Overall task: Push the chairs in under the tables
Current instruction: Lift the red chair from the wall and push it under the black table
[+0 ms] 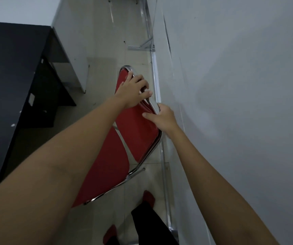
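Both hands clamp the red chair [138, 131] by the chrome top rail of its backrest: left hand [133, 91] curled over the far end of the rail, fingers wrapped on it, right hand [163, 117] closed on the near end, thumb pressed flat on the red pad.

Head view: chair sits just beside the white table [239, 85], backrest edge close along the table's edge, seat out in the aisle on the tiled floor [103, 50]. Black table [9, 68] is well apart, across the aisle from the chair.

Handling, my read: thin tube frame and padded panels, so light and stiff; looks like a folding type, may rattle or hinge if lifted by the back. Chrome is slick, so hold the rail as now, hands apart, and slide rather than lift.

Hidden: chair legs mostly under the seat and arms; seat front covered by the left forearm. Can't tell if it's tilted off the floor. White table's underside and most of its frame out of sight.
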